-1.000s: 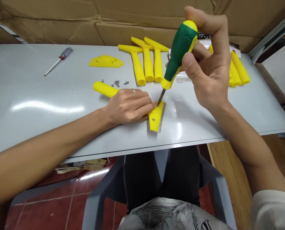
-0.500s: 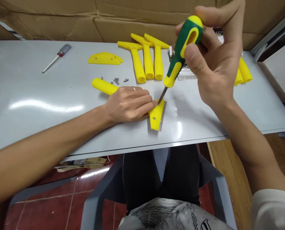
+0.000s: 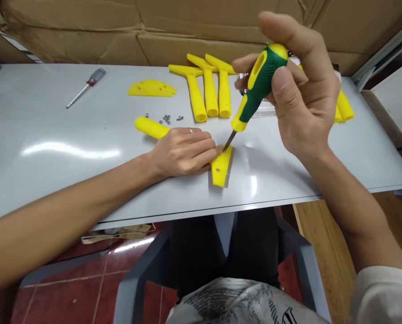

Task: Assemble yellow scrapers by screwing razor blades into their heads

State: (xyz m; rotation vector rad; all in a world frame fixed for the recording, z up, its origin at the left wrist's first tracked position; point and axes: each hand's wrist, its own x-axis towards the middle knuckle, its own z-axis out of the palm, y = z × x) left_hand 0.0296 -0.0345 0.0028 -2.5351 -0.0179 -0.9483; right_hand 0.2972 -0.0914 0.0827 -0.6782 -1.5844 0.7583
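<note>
My left hand (image 3: 187, 150) presses a yellow plastic scraper (image 3: 222, 168) down on the table, fingers wrapped over its neck. The scraper's round handle sticks out to the left of the hand, and a thin blade (image 3: 229, 171) lines its right edge. One screw (image 3: 218, 170) sits in the scraper head. Held tilted in my right hand (image 3: 302, 90) is a green and yellow screwdriver (image 3: 259, 85), thumb and fingers around its handle. Its tip rests on a second screw at the head's upper end, close to my left fingertips.
Several loose screws (image 3: 166, 119) lie beyond the left hand. Behind them are a yellow cover plate (image 3: 152, 88) and three yellow scraper handles (image 3: 210, 92). A second screwdriver (image 3: 86, 87) lies at the far left. More yellow handles (image 3: 344, 107) are at the right. Cardboard (image 3: 201, 47) stands along the back.
The green and yellow screwdriver has turned about its shaft, and my right fingers have shifted on its handle, the index finger lifting off the top. My left hand stays on the scraper.
</note>
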